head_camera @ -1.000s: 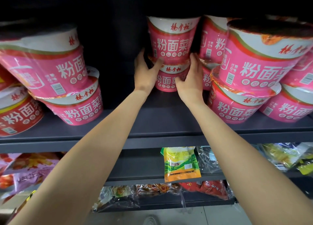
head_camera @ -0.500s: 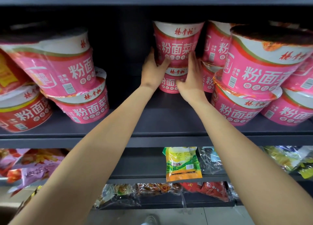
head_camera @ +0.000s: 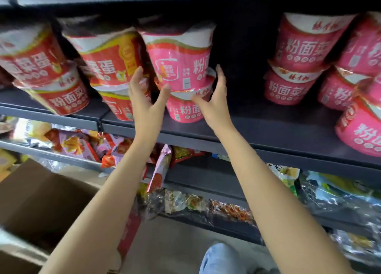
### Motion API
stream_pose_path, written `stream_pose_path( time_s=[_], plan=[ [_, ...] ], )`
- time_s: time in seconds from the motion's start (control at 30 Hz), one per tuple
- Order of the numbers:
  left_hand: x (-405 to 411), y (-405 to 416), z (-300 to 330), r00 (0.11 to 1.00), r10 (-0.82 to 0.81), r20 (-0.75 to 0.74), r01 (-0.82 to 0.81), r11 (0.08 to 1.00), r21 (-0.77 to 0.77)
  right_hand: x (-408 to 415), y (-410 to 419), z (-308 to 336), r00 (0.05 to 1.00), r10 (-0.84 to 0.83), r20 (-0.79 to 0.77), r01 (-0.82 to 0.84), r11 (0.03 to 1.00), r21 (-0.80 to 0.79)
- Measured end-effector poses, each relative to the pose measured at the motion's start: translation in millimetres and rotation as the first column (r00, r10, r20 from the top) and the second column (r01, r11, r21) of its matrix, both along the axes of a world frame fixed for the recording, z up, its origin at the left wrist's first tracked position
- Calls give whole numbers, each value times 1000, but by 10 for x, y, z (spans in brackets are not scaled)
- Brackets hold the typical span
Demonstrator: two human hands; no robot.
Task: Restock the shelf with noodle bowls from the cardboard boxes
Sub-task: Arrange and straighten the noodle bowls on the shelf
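- Both hands reach toward a two-high stack of pink noodle bowls on the dark shelf point(head_camera: 268, 129).
- The left hand point(head_camera: 144, 100) is spread, fingers apart; its thumb tip lies against the seam between the upper pink bowl point(head_camera: 179, 61) and the lower pink bowl point(head_camera: 185, 111).
- The right hand point(head_camera: 214, 100) is spread too, fingers straight beside the stack's right side; contact is unclear in the blur.
- Red bowls point(head_camera: 111, 61) stand just left, another pink stack point(head_camera: 296, 67) well right.
- An open cardboard box point(head_camera: 41, 201) sits lower left.
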State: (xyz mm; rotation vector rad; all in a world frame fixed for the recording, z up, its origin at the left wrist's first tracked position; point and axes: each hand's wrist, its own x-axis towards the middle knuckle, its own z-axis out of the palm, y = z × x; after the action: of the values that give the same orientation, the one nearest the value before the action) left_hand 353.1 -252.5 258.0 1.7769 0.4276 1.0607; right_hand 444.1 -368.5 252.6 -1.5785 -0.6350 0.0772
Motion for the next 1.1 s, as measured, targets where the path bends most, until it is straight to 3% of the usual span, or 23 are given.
stream_pose_path(
  time_s=[0.07, 0.13, 0.37, 0.6, 0.87, 1.1],
  plan=[
    [74, 66, 85, 983, -150, -106, 137, 983, -119, 42, 125, -21, 996, 39, -82, -38, 999, 20],
    [138, 58, 85, 958, -250, -138, 232, 963, -138, 67, 175, -48, 996, 44, -79, -44, 999, 7],
    [269, -65, -8, 954, -257, -156, 243, 965, -102, 20, -33, -58, 997, -40, -67, 39, 999, -14],
    [486, -667, 25, 926, -347, -145, 348, 937, -25, 70, -783, -53, 980, -198, -22, 198, 980, -30],
    [852, -1552, -38, 872, -463, -160, 463, 885, -40, 157, -1709, -49, 948, -316, 36, 316, 949, 25],
    [921, -1697, -90, 845, -521, -120, 514, 853, -85, 123, -2001, -46, 936, -347, 66, 346, 938, 27]
  ],
)
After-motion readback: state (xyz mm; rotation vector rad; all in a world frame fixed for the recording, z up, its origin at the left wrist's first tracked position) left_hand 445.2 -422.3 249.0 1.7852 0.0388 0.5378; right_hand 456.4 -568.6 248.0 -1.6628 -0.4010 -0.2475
